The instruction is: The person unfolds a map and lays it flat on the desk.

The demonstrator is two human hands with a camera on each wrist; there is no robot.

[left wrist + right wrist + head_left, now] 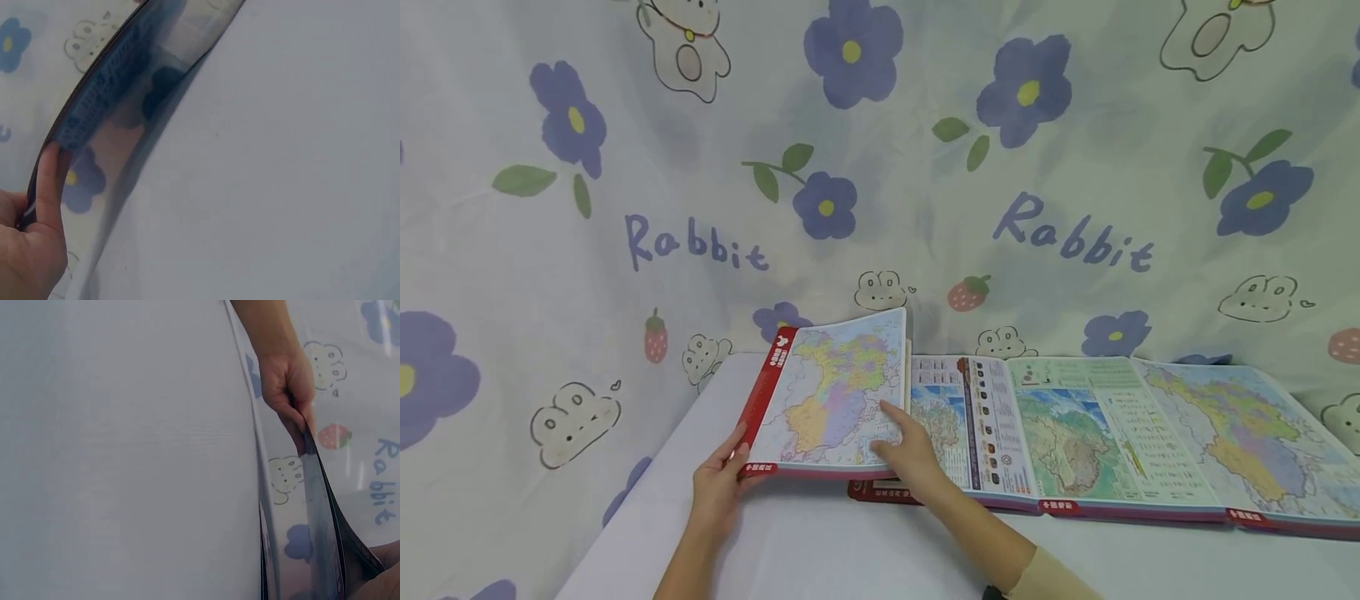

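Note:
A folded map [838,392] with a red left border and a coloured map of China on its face is raised off the table, tilted, in the head view. My left hand [718,479] grips its lower left corner; in the left wrist view the left hand [34,237] has a finger along the inner face. At the map's right edge, my right hand [917,454] holds on, with two digits showing over the face. Only part of the right hand [378,581] appears in the right wrist view, where the map's layers spread slightly apart.
Several laminated map panels lie joined in a row on the white table [820,550], to the right: a text-and-picture panel [992,425], a green terrain map [1071,433] and another coloured China map [1262,442]. A rabbit-and-flower curtain [925,183] hangs behind.

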